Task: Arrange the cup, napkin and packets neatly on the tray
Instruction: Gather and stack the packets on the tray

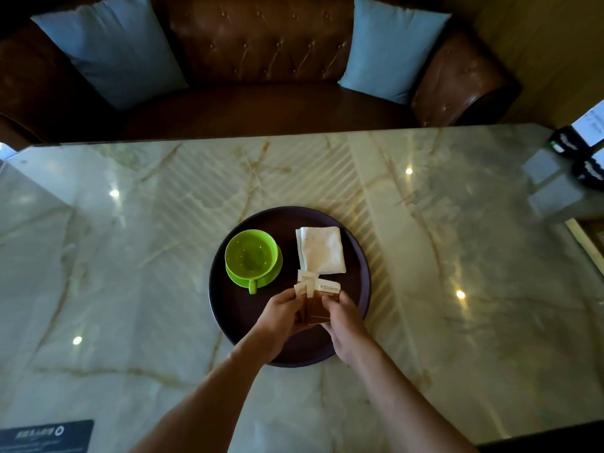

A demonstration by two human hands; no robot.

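A round dark tray (228, 308) lies on the marble table. On its left part stands a green cup (251, 255) on a green saucer, handle towards me. A folded white napkin (321, 250) lies on the tray's right part. Just in front of the napkin, several brown-and-white packets (318, 300) are held upright in a bunch over the tray. My left hand (282, 317) grips them from the left and my right hand (344, 322) from the right. The lower ends of the packets are hidden by my fingers.
The marble table (130, 256) stretches wide to both sides. A brown leather sofa (261, 53) with two blue cushions stands beyond the far edge. Dark items and a white card (585, 148) sit at the right edge. A dark sign (49, 434) lies at the near left corner.
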